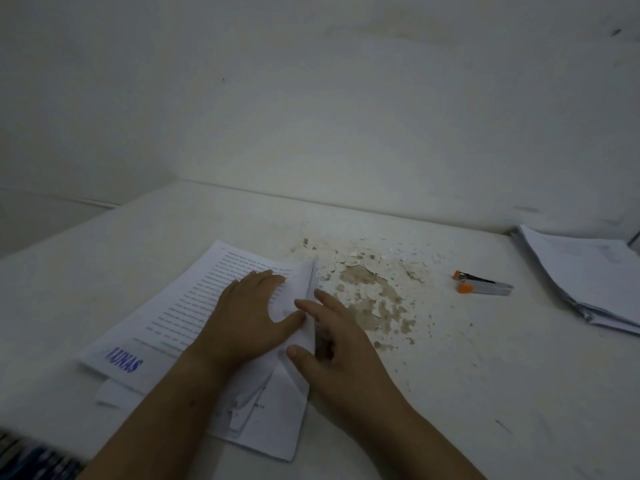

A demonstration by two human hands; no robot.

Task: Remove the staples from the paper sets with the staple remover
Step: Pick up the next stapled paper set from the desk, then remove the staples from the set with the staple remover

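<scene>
Left hand (242,315) flat pins the floppy paper set (180,306) on the counter (467,375), right hand (341,344) with straight fingers touches its folded edge; light, rigid staple remover (484,286) lies untouched well right, probably best gripped mid-body.

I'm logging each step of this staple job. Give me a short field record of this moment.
left hand: presses flat on the paper set
right hand: touches the paper set's folded pages, holds no tool
staple remover: lies on the table, right of both hands, untouched
paper stack: far right of the table
</scene>
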